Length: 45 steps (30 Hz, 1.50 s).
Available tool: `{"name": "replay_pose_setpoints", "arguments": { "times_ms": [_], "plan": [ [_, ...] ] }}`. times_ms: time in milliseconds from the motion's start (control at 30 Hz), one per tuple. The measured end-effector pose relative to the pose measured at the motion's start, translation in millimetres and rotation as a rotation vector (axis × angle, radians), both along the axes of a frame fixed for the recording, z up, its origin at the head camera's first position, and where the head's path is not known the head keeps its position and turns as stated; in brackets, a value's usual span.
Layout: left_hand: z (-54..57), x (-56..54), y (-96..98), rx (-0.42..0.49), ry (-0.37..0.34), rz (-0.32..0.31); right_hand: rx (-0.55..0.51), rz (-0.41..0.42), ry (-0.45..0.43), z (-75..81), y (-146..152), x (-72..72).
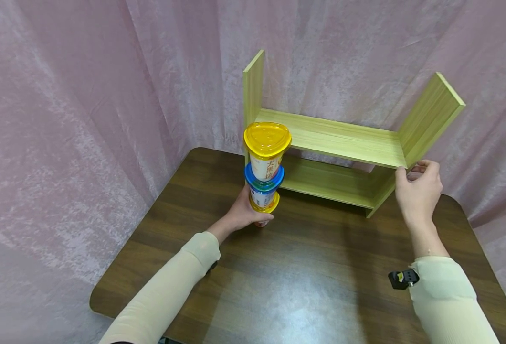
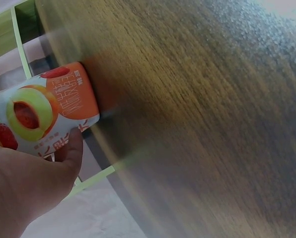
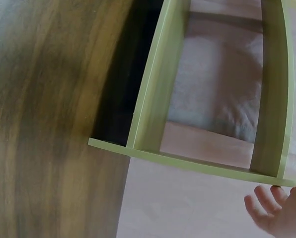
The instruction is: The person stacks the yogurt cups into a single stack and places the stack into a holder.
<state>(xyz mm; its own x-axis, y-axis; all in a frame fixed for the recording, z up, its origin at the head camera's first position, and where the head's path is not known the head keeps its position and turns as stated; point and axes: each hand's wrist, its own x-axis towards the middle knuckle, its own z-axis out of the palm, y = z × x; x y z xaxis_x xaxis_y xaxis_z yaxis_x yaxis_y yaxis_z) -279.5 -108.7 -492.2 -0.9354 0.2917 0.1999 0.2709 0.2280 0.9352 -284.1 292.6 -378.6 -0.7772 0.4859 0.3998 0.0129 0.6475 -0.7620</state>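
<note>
In the head view, three lidded fruit cups stand stacked: a yellow-lidded cup (image 1: 265,167) on top, a blue-lidded cup (image 1: 261,198) in the middle, another yellow-lidded cup (image 1: 261,223) below. My left hand (image 1: 242,210) grips the lower part of the stack. Peach and strawberry pictures mark the lowest cup (image 2: 43,106) in the left wrist view; whether its base touches the table I cannot tell. My right hand (image 1: 420,193) pinches the right side panel of a light wooden shelf (image 1: 339,138), near the upper board's front corner. Its fingers (image 3: 267,201) lie along the panel's outer side.
The two-tier shelf stands at the back of a dark brown wooden table (image 1: 304,267) with rounded corners. The cups are in front of the shelf's left end. A pink curtain (image 1: 107,95) hangs behind and beside the table.
</note>
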Motion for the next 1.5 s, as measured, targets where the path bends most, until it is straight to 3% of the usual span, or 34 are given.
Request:
{"name": "replay_pose_setpoints", "arguments": {
  "times_ms": [100, 233, 433, 667, 733, 967, 1233, 1500],
  "plan": [
    [7.8, 4.1, -0.3, 0.005, -0.015, -0.012, -0.031, 0.031, 0.02, -2.0, 2.0, -3.8],
    [12.6, 7.0, -1.1, -0.004, -0.027, -0.019, -0.098, 0.043, -0.044, 0.5, 4.8, -9.4],
    [11.0, 7.9, -1.2, -0.009, -0.034, -0.002, -0.216, 0.031, -0.139, 5.5, 8.5, -20.6],
    [6.3, 8.3, 0.2, -0.01, -0.031, 0.008, -0.345, 0.029, -0.094, 0.8, 13.3, -29.6],
    [5.7, 8.7, 0.5, -0.007, -0.029, 0.006, -0.331, 0.024, -0.095, -0.5, 14.8, -30.2],
    [4.6, 11.9, 0.3, -0.026, -0.076, 0.044, -0.137, 0.013, -0.082, -5.0, 16.8, -32.8],
    [-21.1, 1.7, 0.9, -0.037, -0.184, 0.107, -0.121, -0.033, 0.031, -11.6, 12.3, -39.1],
    [-23.5, 3.2, 4.2, -0.06, -0.168, 0.154, -0.107, -0.061, 0.062, -9.5, 8.7, -42.0]
  ]
}}
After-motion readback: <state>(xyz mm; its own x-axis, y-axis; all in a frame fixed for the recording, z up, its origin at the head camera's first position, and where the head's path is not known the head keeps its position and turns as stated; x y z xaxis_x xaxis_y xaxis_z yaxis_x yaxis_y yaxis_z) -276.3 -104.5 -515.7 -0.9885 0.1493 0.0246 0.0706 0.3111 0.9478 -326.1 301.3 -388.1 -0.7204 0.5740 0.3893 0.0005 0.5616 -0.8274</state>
